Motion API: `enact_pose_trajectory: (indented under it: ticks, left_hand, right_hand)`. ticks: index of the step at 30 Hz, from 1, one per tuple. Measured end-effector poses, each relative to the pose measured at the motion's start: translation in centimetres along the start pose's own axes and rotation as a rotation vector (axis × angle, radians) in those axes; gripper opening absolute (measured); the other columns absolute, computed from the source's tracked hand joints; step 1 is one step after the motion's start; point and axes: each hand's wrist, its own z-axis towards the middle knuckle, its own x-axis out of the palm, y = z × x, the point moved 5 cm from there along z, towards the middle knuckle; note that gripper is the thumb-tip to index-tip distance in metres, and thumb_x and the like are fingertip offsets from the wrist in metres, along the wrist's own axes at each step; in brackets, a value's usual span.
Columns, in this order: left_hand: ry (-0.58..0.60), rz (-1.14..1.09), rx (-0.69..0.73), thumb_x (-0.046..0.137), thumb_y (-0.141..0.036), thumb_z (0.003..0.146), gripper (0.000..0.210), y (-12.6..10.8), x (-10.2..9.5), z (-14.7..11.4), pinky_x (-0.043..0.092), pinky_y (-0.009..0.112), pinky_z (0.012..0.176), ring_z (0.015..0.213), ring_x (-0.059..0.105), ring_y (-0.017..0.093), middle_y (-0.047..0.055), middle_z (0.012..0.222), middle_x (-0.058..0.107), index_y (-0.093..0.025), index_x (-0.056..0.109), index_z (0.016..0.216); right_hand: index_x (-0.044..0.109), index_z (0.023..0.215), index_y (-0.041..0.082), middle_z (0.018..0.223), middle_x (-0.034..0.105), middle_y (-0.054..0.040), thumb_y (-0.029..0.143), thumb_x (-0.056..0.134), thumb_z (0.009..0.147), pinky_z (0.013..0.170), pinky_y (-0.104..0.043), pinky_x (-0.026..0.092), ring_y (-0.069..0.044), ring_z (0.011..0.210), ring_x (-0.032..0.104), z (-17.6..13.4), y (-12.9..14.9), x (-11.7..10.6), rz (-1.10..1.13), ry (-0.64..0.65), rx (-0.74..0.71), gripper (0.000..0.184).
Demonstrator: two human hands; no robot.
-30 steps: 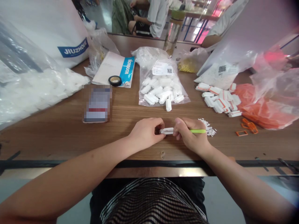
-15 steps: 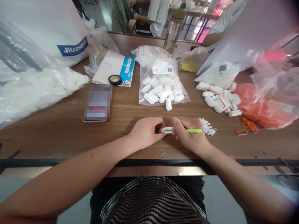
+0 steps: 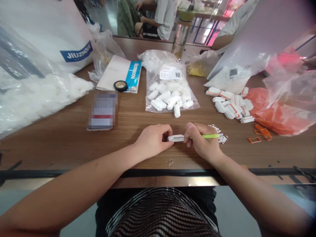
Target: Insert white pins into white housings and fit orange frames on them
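Near the table's front edge, my left hand (image 3: 155,140) pinches the left end of a small white plastic housing (image 3: 176,138) between thumb and fingers. A row of small marks or slots runs along the housing's side. My right hand (image 3: 201,140) is closed around a slim tool with a lime-green handle (image 3: 210,136); the handle points right, and its working tip is mostly hidden by the fingers at the housing's right end. Just past my right hand lies a pile of tiny white pieces (image 3: 223,138), partly covered by that hand.
A clear bag of white housings (image 3: 170,93) lies ahead. To the right are loose white housings (image 3: 232,105), orange frames (image 3: 263,132) and a bag of orange parts (image 3: 266,108). Leftward sit a phone (image 3: 102,112), a notebook (image 3: 111,72) and black tape (image 3: 120,86). A bottle (image 3: 182,33) stands behind.
My right hand has drawn slightly to the right with the green-handled tool, uncovering more of the housing's side. My left hand keeps its hold in nearly the same place.
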Motion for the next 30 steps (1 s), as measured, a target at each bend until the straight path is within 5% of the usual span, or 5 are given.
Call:
enact_pose_trajectory:
  ticks: [20, 30]
  left_hand:
    - [0.002, 0.015, 0.005, 0.069, -0.026, 0.076, 0.01, 0.0, 0.0, 0.1, 0.035, 0.027, 0.059, 0.058, 0.049, 0.012, -0.004, 0.063, 0.057, -0.022, 0.064, 0.083]
    - [-0.004, 0.028, 0.003, 0.071, -0.027, 0.075, 0.011, 0.0, 0.0, 0.1, 0.033, 0.027, 0.058, 0.058, 0.048, 0.012, -0.003, 0.067, 0.059, -0.021, 0.064, 0.081]
  right_hand:
    - [0.058, 0.055, 0.018, 0.051, 0.06, 0.0014, 0.035, 0.05, 0.098, 0.044, -0.022, 0.042, -0.007, 0.041, 0.054, 0.1, 0.0, 0.1, -0.056, 0.028, -0.011, 0.047]
    - [0.055, 0.056, 0.019, 0.048, 0.052, 0.0023, 0.023, 0.048, 0.098, 0.048, -0.026, 0.035, -0.008, 0.044, 0.047, -0.3, 2.6, 0.7, -0.346, 0.134, -0.358, 0.043]
